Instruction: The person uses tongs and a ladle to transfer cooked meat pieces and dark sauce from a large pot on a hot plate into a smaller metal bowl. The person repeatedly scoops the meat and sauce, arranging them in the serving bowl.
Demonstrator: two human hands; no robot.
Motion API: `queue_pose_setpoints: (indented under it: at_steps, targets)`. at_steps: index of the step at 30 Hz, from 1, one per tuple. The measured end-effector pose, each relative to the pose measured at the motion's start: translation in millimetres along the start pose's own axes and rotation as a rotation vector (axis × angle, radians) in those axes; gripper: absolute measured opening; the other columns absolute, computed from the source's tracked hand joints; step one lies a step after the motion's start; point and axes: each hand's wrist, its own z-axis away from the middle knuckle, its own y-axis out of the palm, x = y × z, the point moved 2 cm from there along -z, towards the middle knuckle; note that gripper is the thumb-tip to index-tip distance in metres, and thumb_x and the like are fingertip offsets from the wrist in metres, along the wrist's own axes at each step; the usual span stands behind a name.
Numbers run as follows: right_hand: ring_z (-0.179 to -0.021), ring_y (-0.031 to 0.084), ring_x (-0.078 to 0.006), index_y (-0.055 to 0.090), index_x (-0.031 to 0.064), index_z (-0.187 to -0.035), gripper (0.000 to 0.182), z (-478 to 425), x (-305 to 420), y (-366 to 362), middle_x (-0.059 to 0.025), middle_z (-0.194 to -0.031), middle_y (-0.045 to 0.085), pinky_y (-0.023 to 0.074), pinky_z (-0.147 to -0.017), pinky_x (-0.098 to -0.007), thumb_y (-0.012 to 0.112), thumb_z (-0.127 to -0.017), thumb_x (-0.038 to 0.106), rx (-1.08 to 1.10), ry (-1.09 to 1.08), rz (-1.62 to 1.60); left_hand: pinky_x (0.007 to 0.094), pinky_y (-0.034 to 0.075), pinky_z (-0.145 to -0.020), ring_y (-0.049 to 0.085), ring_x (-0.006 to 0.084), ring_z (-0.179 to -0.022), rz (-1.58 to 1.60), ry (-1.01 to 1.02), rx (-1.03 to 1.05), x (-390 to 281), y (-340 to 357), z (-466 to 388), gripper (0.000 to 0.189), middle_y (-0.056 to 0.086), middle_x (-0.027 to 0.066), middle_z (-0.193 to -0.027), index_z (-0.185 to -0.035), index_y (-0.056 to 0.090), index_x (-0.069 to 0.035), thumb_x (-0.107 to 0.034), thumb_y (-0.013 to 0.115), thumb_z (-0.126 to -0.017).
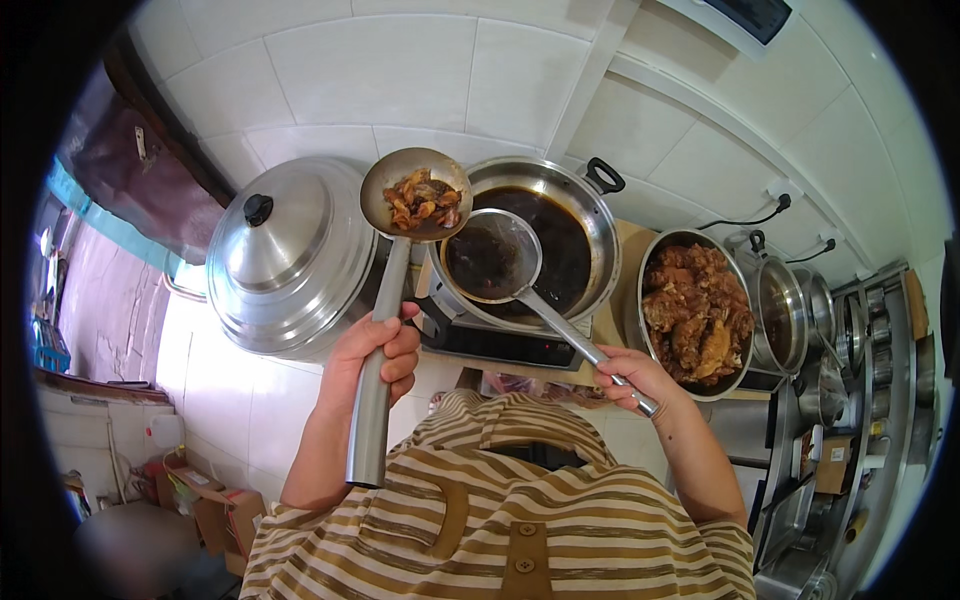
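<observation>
My left hand (pixel 379 352) grips the thick handle of a metal ladle (pixel 379 184). Browned pieces of food (pixel 424 199), perhaps meat, lie in its bowl with a little dark liquid. The ladle is above the left rim of a wide steel pan (pixel 598 247) that holds dark brown liquid (pixel 564 217). In my right hand (pixel 626 375) is the handle of a round fine-mesh strainer (pixel 499 251). Its mesh is over the left part of the pan, and dark liquid shows through. Whether the mesh touches the liquid, I cannot tell.
An induction cooker (pixel 502 349) carries the pan. To the left stands a large lidded aluminium pot (pixel 289 255). A steel basin (pixel 637 330) of browned meat pieces (pixel 697 315) is on the right, beside another pot (pixel 780 315) with liquid. Cardboard boxes (pixel 225 517) sit lower left; shelves (pixel 885 420) line the right.
</observation>
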Motion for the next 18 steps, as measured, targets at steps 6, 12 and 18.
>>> queue_pose_setpoints:
  at_steps: [6, 12, 18]
  targets:
    - [-0.044, 0.039, -0.0048, 0.038, 0.0036, -0.143, 0.051, 6, -4, -3, -0.0039, -0.073, 0.05, 0.0302, -0.033, -0.0183, 0.051, -0.093, 0.006, -0.099, -0.056, -0.027, 0.021, 0.039, -0.042, 0.04, 0.0045, -0.05, -0.018, -0.006, -0.037, 2, -1, -2, 0.029, 0.042, -0.0039, -0.072, -0.119, 0.051, -0.004, -0.021, 0.054, -0.095]
    - [-0.043, 0.039, -0.0079, 0.038, 0.0065, -0.145, 0.055, 34, 8, 11, -0.0038, -0.071, 0.05, 0.0315, -0.033, -0.0219, 0.052, -0.091, 0.005, -0.186, -0.234, 0.094, 0.0217, 0.038, -0.044, 0.042, 0.0058, -0.051, -0.056, -0.053, -0.073, 9, -3, -15, 0.026, 0.043, -0.0037, -0.072, -0.116, 0.052, -0.005, -0.019, 0.054, -0.094]
    - [-0.052, 0.052, -0.012, 0.034, 0.0106, -0.149, 0.064, 66, 12, 40, -0.006, -0.078, 0.058, 0.0456, -0.044, -0.0272, 0.055, -0.089, 0.003, -0.361, -0.419, 0.476, 0.0218, 0.036, -0.049, 0.042, 0.005, -0.056, -0.001, -0.163, -0.022, 20, 6, -27, 0.024, 0.043, -0.0041, -0.074, -0.116, 0.051, -0.006, -0.018, 0.052, -0.095]
